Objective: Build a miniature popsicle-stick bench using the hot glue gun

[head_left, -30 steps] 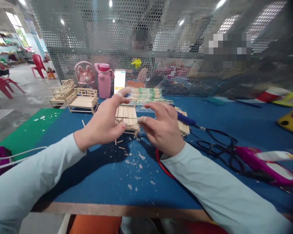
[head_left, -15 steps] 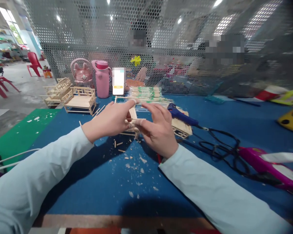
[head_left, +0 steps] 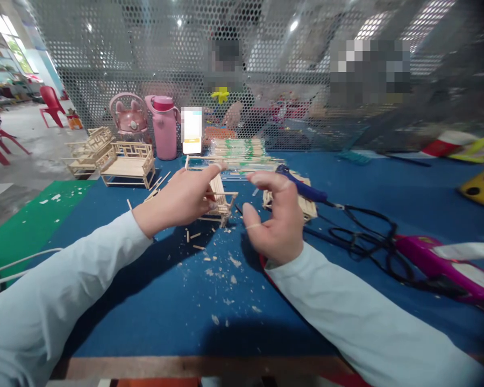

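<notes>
My left hand (head_left: 181, 196) is closed on a small wooden-stick bench (head_left: 218, 185), its thumb and fingers at the side rail; the hand covers much of the bench. To the right, my right hand (head_left: 277, 223) hovers apart from the bench, with thumb and curled fingers spread and nothing clear between them. A thin pale strand crosses near its thumb. Behind that hand lies a blue-handled tool (head_left: 304, 189) with a cable, beside another small stick piece (head_left: 308, 208). Short stick offcuts (head_left: 196, 236) are scattered in front of the bench.
Finished-looking stick benches (head_left: 129, 167) stand at the left, near a pink bottle (head_left: 164, 131) and a lit phone (head_left: 192, 131). Bundled sticks (head_left: 237, 148) lie at the back before a perforated metal screen (head_left: 153, 59). A purple device (head_left: 423, 252) and black cables occupy the right.
My right hand has let go of the bench's rail and drawn away to the right, its fingers opening. My left hand keeps its hold. The view has shifted slightly.
</notes>
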A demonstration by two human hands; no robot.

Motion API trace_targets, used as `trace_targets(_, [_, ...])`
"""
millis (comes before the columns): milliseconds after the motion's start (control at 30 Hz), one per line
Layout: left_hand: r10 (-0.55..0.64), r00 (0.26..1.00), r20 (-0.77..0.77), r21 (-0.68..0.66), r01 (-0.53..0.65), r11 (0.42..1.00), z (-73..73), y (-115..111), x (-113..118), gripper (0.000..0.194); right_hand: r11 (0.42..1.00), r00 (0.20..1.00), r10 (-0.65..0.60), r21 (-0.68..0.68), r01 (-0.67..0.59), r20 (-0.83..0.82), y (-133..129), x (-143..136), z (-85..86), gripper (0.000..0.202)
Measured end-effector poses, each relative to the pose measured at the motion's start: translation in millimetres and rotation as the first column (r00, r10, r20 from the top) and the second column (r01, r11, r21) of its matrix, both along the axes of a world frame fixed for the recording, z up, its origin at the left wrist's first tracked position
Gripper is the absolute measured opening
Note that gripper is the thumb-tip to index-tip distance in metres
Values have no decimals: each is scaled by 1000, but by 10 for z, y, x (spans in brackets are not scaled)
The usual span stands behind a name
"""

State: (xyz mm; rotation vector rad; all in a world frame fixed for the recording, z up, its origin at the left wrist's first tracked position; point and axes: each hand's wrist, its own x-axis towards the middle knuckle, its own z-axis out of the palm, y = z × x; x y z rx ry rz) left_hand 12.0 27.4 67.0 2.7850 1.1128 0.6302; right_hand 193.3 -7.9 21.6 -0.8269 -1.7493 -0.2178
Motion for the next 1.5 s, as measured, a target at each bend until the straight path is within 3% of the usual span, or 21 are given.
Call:
trace_targets(67, [11,1000,-9,0,-11,1000,5,-4,0,66,979,984,-2,-201,-35,-179,16,-6,-41,41])
trace_targets(167, [12,1000,-16,-3,-12,1000,17,-4,-6,63,841,971,9,-524,-135,-237,63,-19,-78,28])
trace_targets(267, [14,999,-31,-2,-14,1000,31,1,-16,53,734,972,29,-654,-180,-235,87,-33,-79,21])
trace_targets(400, [11,998,-65,-13,-12,1000,45,1,-16,49,716,957,32,-661,-224,-289,82,-51,-71,31])
trace_targets(567, [-16,999,-50,-18,16,1000,35,2,-18,64,697,950,75,-665,-267,-303,87,-79,-78,18])
trace_targets(900, [-14,998,-61,17,15,1000,23,-1,-20,66,672,947,-9,-703,-232,-321,101,-111,-88,17])
trace_targets(1167, [-36,998,-60,32,38,999,6,12,-33,65,578,896,19,-726,-372,-444,95,-114,-79,17])
trace_targets(1500, [-40,997,-66,14,41,999,29,-4,-9,67,590,889,13,-715,-376,-457,101,-133,-82,19])
